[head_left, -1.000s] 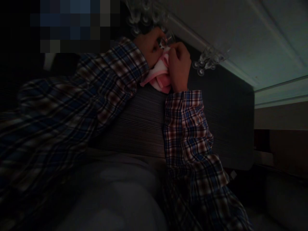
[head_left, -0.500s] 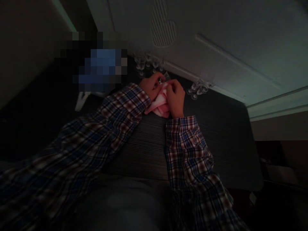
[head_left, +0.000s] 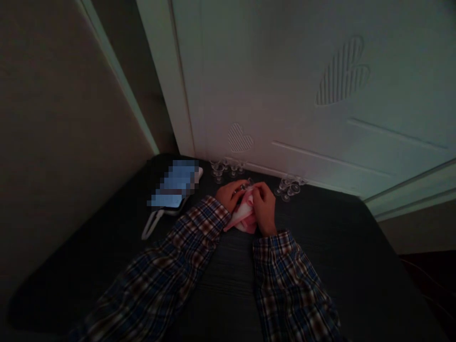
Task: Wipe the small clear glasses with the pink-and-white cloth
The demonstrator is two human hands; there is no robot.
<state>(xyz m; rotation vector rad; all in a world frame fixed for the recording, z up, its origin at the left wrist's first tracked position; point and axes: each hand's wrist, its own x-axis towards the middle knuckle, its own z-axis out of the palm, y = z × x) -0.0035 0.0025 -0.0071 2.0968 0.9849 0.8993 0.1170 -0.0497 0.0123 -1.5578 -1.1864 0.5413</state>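
Observation:
A pink and white cloth (head_left: 245, 213) is bunched between my two hands, over the dark tabletop. My right hand (head_left: 264, 206) has its fingers closed on the cloth's upper right part. On the other side, my left hand (head_left: 231, 194) curls its fingers round a small clear glass-like piece (head_left: 250, 182) at the top of the cloth; its exact shape is partly hidden by the fingers. Several small clear pieces (head_left: 219, 171) stand beyond my left hand, and another group (head_left: 288, 186) sits to the right of my right hand.
A phone-like device (head_left: 174, 185) with a blurred lit screen and a white strap (head_left: 151, 225) lies on the dark table (head_left: 320, 266) at the left. A white panel (head_left: 267, 95) with raised hearts rises along the table's back edge.
The camera view has tilted upward, so the hands and table appear lower and more of the panel shows. Both hands keep nearly the same hold at the cloth.

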